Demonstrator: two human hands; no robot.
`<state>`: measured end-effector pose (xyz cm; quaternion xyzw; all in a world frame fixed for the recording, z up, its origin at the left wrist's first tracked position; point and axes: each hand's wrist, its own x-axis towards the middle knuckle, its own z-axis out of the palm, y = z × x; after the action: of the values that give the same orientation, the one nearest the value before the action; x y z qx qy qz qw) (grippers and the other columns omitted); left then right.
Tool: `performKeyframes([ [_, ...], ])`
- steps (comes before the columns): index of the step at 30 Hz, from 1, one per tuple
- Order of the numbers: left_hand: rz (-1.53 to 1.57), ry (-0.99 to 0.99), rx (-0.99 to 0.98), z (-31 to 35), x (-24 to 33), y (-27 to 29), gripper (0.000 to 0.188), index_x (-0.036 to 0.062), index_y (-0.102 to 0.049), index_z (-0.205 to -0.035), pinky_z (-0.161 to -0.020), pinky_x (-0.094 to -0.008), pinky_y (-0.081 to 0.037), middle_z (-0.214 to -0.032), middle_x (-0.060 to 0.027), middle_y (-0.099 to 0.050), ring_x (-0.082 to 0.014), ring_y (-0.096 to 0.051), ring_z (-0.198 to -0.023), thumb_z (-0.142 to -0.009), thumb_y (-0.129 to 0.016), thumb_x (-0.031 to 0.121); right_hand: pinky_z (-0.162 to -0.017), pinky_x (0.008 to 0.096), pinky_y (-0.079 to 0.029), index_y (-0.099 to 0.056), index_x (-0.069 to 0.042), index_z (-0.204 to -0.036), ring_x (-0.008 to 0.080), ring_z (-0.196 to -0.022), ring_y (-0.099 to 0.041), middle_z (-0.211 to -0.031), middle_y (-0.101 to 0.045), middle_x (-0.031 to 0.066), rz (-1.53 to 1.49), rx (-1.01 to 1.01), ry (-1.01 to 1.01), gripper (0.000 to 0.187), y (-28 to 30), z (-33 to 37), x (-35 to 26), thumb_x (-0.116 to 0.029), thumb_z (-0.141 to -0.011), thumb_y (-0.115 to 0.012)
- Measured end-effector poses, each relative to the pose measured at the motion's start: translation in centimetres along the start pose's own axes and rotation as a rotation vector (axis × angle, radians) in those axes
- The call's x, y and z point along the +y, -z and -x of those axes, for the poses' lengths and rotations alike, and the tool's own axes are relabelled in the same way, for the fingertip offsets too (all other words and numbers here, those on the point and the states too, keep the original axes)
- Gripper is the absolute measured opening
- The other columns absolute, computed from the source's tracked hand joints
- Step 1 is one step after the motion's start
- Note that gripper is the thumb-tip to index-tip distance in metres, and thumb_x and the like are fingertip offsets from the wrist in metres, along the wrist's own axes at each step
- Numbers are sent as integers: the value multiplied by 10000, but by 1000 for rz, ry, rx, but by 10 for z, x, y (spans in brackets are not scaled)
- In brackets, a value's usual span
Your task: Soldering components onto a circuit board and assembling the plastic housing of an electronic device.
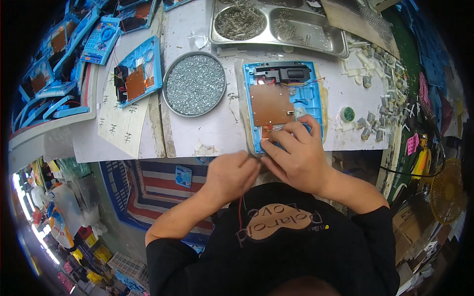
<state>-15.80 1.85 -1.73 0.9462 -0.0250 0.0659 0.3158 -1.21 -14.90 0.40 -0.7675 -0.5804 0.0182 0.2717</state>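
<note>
A blue plastic casing [316,106] lies open on the table in front of me, its inside facing up. It holds a brown circuit board [270,104], a black module [291,74] across its far end and several thin wires. My right hand [301,153] bends over the near right part of the casing, fingers on it and thumb at the near edge. Closed and just off the table's near edge is my left hand [229,175], with a red wire [240,212] hanging below it. A small dark piece between the hands is too hidden to name.
Left of the casing stands a round metal dish [195,85] of small screws. A steel tray [308,43] with metal parts is at the back. More blue casings [140,74] pile up at the left; white plastic pieces and small motors [365,81] lie scattered at the right.
</note>
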Motion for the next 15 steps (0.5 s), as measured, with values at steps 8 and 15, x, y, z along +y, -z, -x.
performKeyframes([
  [8,238,-49,-82,-14,-8,22,256,81,-659,-993,-626,-407,-504,-830,-103,-602,-321,-633,-762,-779,-797,105,-914,511,-370,-661,-102,-996,250,-1011,-560,-1062,-630,41,49,31,-35,336,-12,-5,-3,-247,-722,-791],
  [15,244,-302,91,-32,-42,0,205,91,-707,-977,-587,-405,-471,-812,-82,-563,-284,-599,-699,-811,-808,156,-894,458,-434,-706,-114,-921,244,-868,-622,-917,-686,37,-127,72,70,214,69,-20,51,-169,-739,-805],
])
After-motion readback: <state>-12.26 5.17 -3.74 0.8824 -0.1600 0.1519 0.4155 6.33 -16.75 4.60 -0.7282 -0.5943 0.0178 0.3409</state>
